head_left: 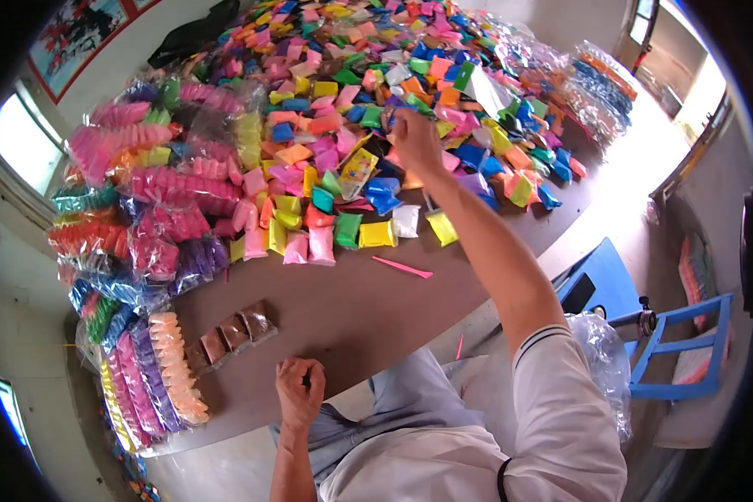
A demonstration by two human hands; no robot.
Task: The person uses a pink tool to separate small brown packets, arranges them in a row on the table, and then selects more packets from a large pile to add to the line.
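My right hand (413, 138) reaches over the big pile of small colourful packets (326, 125), its fingers bent together among them; what they hold, if anything, is too small to tell. My left hand (300, 386) rests near the table's front edge, its fingers curled round into a ring, with nothing plain to see inside. A strip of brown packets (233, 335) lies on the table just up and left of it. Between the hands, a pink stick (402, 267) lies below a yellow packet (377, 234) and a white packet (406, 221).
Clear bags of pink packets (184, 188) are stacked at the left of the brown table (351, 314), above rows of purple and peach packets (176, 368). More bagged packets (598, 88) lie at the back right. A blue chair (678, 351) stands on the right.
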